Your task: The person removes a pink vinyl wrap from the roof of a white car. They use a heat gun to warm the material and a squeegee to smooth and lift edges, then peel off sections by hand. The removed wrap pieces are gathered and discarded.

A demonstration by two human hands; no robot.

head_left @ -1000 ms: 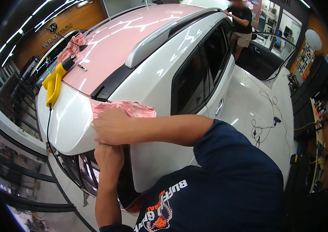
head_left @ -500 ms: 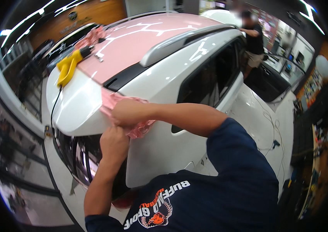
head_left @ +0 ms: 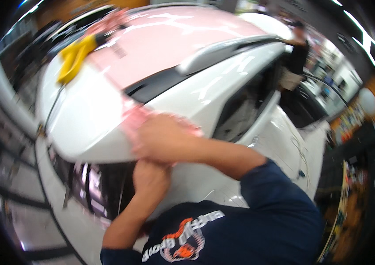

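Note:
A bunched piece of pink vinyl film (head_left: 135,119) hangs from the rear corner of a white car, below the roof edge. My right hand (head_left: 163,137) is closed around its crumpled folds. Just below and touching it, my left hand (head_left: 152,179) is also closed on the film, though most of what lies in its fingers is hidden. Pink film lies smooth over the car's roof (head_left: 147,48). Toward the far left, a yellow heat gun (head_left: 76,57) rests on the rear edge of the roof, with its dark cord trailing down.
More crumpled pink film (head_left: 108,23) lies at the roof's far side. A silver roof rail (head_left: 214,55) runs along the near side. Beyond, another person (head_left: 297,53) stands by an open car door (head_left: 304,104). Cables (head_left: 301,152) lie on the floor at right.
The view has shifted and is blurred. Both my hands have come closer together, still gripping the film, and sit further right in the picture. The heat gun stays on the car.

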